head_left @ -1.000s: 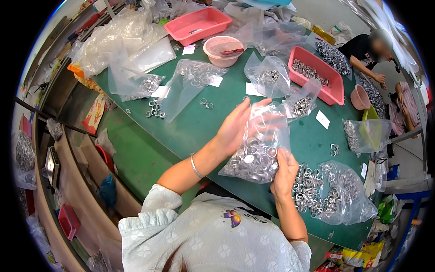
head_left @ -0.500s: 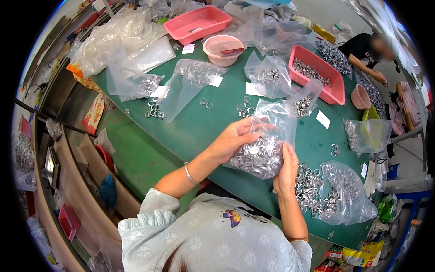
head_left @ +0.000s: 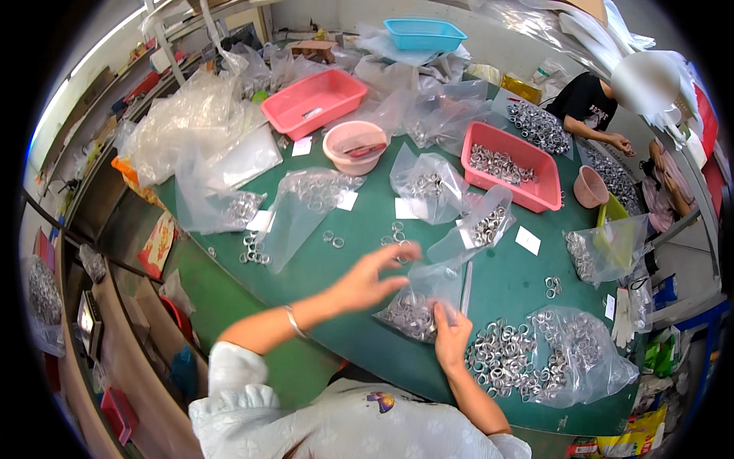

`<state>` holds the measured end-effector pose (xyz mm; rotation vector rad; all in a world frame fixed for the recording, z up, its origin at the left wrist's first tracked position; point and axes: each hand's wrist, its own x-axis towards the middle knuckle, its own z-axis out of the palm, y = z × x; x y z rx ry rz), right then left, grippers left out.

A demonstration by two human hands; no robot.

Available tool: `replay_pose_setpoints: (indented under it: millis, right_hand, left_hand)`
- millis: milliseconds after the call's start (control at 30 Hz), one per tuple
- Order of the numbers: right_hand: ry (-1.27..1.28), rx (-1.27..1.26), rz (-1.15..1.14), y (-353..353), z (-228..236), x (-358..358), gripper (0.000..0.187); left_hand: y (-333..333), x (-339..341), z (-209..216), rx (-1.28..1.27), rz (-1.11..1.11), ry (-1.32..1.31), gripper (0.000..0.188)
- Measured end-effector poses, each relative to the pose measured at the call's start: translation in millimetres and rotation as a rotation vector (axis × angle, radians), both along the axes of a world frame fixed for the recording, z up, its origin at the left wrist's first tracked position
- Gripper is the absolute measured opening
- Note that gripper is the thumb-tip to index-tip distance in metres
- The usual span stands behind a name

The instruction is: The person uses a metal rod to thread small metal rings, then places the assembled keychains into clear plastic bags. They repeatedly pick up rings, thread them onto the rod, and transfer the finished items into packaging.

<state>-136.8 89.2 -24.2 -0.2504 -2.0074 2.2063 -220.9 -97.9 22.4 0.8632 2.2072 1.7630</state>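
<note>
My right hand [head_left: 453, 336] grips the side of a clear plastic bag [head_left: 413, 312] filled with silvery metal rings. The bag is low over the green table near its front edge; whether it rests there is hard to tell. Just left of it my left hand [head_left: 368, 281] is in the air, slightly blurred, its fingers apart and holding nothing. Beyond those fingers are a few loose rings [head_left: 396, 234]. To the right of my right hand a heap of loose rings [head_left: 501, 356] spreads out, beside another clear bag of rings [head_left: 589, 348] lying flat.
Several ring-filled bags [head_left: 424, 183] and white paper slips [head_left: 527, 240] lie across the green table [head_left: 336, 287]. Farther back are a pink tray of rings [head_left: 520, 183], a second pink tray [head_left: 313, 103] and a round pink basket [head_left: 354, 153]. Another person [head_left: 589, 107] sits at the far right.
My left hand has let go of the bag and moved away from it, fingers spreading. My right hand still holds the bag. The head view has tilted up, showing more of the table's far side.
</note>
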Motion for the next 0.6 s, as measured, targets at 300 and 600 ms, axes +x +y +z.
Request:
replay_pose_setpoints:
  millis: [300, 600]
  right_hand:
    - [0.119, 0.274, 0.022, 22.7, -10.3, -7.0, 0.016]
    - [0.121, 0.312, 0.094, 47.8, -13.6, -13.6, 0.013]
  left_hand:
    - [-24.7, -257.4, 90.0, -1.011, 0.172, 0.676, 0.045]
    - [16.2, -358.7, 25.4, -1.457, 0.069, 1.035, 0.032]
